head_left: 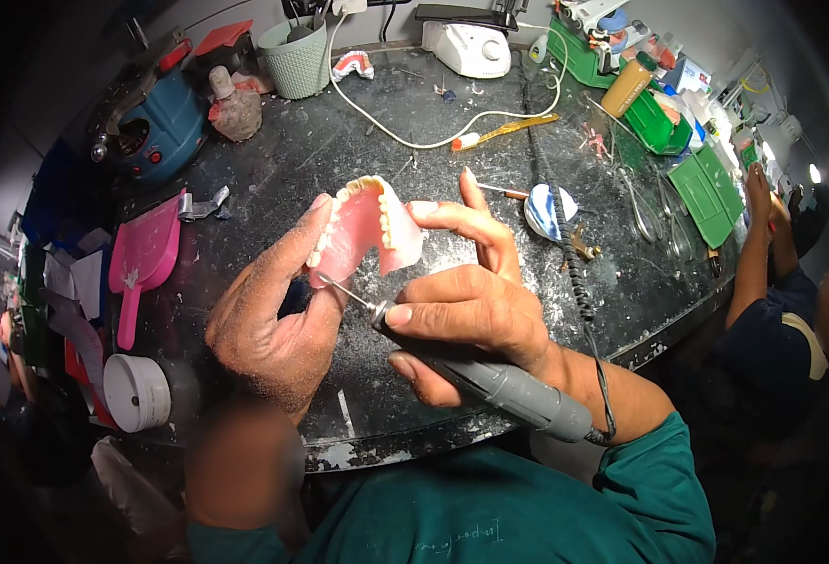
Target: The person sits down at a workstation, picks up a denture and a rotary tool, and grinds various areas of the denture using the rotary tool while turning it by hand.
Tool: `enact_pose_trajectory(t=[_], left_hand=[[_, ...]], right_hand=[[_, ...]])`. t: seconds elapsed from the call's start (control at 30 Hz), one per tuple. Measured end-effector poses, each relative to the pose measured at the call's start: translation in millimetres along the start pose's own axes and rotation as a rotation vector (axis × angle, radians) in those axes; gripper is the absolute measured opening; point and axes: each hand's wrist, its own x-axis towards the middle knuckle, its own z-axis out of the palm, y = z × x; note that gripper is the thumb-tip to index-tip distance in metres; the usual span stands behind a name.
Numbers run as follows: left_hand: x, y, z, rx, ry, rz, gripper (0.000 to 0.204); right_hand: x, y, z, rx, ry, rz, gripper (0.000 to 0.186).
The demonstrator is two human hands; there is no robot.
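My left hand [278, 315] is closed on a pink denture [365, 226] with a curved row of cream teeth, raised over the dark bench. Thumb and fingers pinch its left side. Dust coats that hand. My right hand [475, 305] grips a dark grey rotary handpiece [518, 390], held slantwise. From its nose a thin metal bur [341, 289] reaches to the denture's lower left edge; whether it touches I cannot tell. The right index finger rests against the denture's right side. A coiled black cord [572, 254] runs from the far side of the bench toward the handpiece.
Pale dust lies over the bench [292, 174]. A pink dustpan [146, 246] and white tub [137, 393] stand left, near a blue machine [156, 127]. Behind are a mesh basket [294, 61] and white control box [471, 49]. Green trays [706, 195] lie right, near another person's arm [755, 235].
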Motion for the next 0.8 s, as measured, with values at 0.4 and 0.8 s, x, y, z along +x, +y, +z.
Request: enact_pose_trajectory(t=[0.4,0.8], left_hand=[[0.1,-2.9,2.7,-0.021,0.027,0.041,0.035],[-0.9,-2.4,0.4,-0.011,0.009,0.004,0.040]], right_hand=[[-2.9,4.1,3.3,0.040,0.078,0.046,0.039],[0.0,0.8,0.3,-0.013,-0.009,0.002,0.038]])
